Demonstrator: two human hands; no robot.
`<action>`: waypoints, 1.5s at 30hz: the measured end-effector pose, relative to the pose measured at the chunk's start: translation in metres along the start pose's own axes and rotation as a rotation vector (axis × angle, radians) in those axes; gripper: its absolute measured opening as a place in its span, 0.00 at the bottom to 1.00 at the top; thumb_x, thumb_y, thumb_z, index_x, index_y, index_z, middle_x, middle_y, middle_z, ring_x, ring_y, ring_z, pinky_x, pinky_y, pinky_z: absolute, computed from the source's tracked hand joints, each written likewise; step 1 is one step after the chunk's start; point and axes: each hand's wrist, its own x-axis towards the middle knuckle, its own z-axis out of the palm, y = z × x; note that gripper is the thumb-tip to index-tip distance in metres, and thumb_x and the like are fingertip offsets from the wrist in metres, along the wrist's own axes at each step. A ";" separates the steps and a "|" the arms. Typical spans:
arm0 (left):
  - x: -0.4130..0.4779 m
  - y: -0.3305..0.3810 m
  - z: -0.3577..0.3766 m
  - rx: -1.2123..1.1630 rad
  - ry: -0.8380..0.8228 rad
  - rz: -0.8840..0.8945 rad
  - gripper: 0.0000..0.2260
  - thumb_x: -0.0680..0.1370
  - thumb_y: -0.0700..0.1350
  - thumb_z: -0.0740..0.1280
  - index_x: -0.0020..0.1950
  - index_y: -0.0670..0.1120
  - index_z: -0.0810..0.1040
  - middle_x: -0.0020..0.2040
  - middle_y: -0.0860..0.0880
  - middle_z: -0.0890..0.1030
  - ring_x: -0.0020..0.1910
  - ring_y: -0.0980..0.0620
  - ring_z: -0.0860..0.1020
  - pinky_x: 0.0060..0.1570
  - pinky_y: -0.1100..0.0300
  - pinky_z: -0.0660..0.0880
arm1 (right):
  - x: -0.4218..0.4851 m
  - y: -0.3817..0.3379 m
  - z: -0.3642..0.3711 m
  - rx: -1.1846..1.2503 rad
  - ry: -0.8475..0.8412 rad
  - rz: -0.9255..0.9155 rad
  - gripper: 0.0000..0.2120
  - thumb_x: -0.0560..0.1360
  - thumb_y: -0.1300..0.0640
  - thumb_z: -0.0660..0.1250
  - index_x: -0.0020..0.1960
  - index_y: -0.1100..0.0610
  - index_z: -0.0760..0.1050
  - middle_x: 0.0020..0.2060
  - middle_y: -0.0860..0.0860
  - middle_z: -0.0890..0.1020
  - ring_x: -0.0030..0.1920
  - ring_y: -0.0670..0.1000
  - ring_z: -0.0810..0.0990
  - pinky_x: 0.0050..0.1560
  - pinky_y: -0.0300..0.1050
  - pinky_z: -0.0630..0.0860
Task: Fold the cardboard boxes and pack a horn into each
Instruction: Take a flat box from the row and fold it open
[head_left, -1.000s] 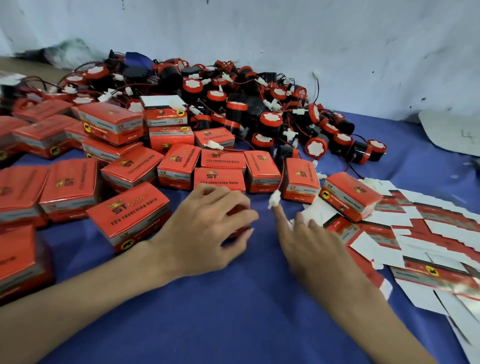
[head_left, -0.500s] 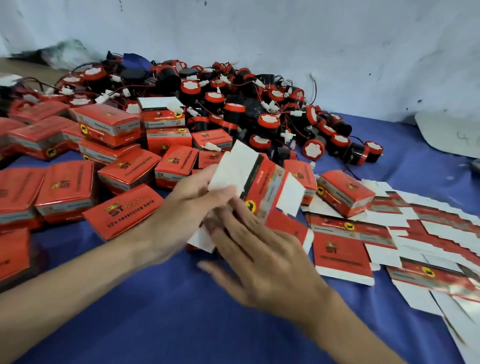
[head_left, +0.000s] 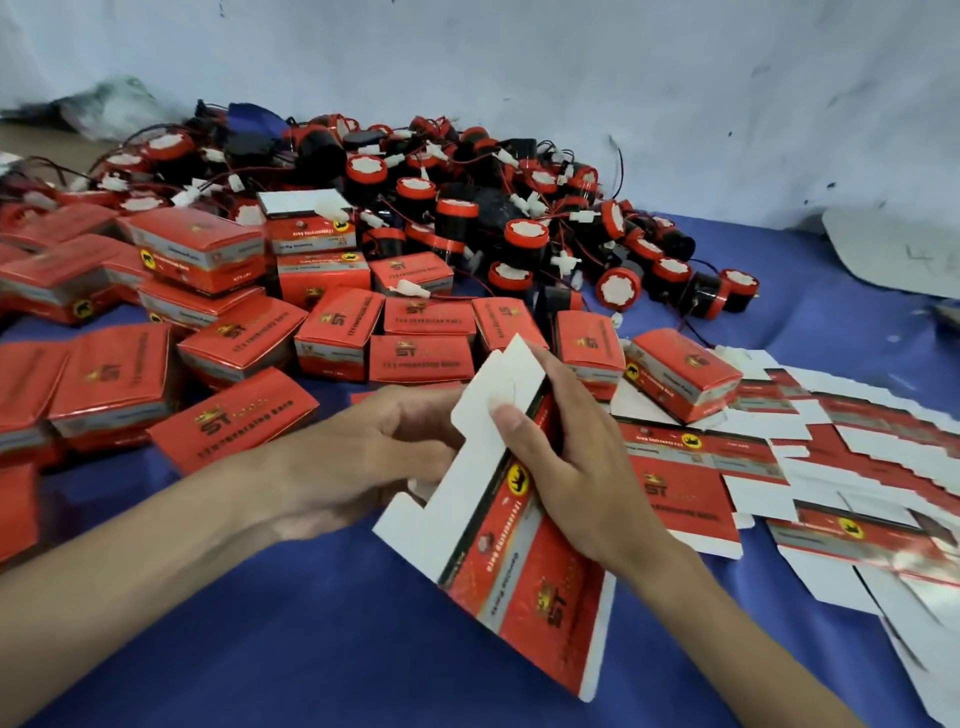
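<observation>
A flat red and white cardboard box blank (head_left: 524, 566) is held up above the blue table, tilted, white flaps toward me. My right hand (head_left: 566, 467) grips its upper part, thumb pressed on the white flap and fingers curled behind. My left hand (head_left: 363, 457) holds the blank's left side, its fingers curled behind the white flaps and partly hidden. A heap of red and black horns (head_left: 519, 234) with thin wires lies at the back. Several unfolded blanks (head_left: 841, 467) are spread at the right.
Several closed red boxes (head_left: 332, 338) crowd the left and middle of the blue table (head_left: 260, 649). One closed box (head_left: 680, 379) sits on the blanks at the right. A white wall (head_left: 519, 78) stands behind the horn heap.
My right hand took a flat blank from the spread at the right and both hands brought it in front of me. It is now lower, closer and turned, with my thumb on its flap.
</observation>
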 end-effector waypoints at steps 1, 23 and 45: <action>0.000 0.001 0.003 0.022 0.026 -0.007 0.17 0.74 0.36 0.65 0.62 0.45 0.71 0.39 0.57 0.83 0.35 0.62 0.81 0.30 0.72 0.74 | 0.000 0.000 -0.001 0.006 0.016 -0.004 0.30 0.71 0.29 0.55 0.71 0.38 0.59 0.58 0.30 0.70 0.58 0.30 0.70 0.53 0.20 0.64; 0.009 0.022 0.008 -0.085 0.598 0.052 0.10 0.75 0.47 0.64 0.48 0.48 0.84 0.46 0.46 0.85 0.42 0.50 0.83 0.35 0.59 0.79 | -0.003 -0.028 -0.019 0.273 0.147 -0.220 0.12 0.71 0.49 0.72 0.50 0.48 0.71 0.57 0.39 0.77 0.56 0.39 0.78 0.50 0.36 0.75; 0.010 -0.018 0.038 0.236 0.756 0.609 0.16 0.72 0.34 0.56 0.49 0.55 0.70 0.42 0.58 0.77 0.37 0.60 0.78 0.30 0.66 0.75 | -0.014 -0.030 0.020 0.747 0.275 -0.102 0.23 0.72 0.66 0.58 0.63 0.50 0.69 0.50 0.47 0.79 0.45 0.46 0.77 0.41 0.38 0.76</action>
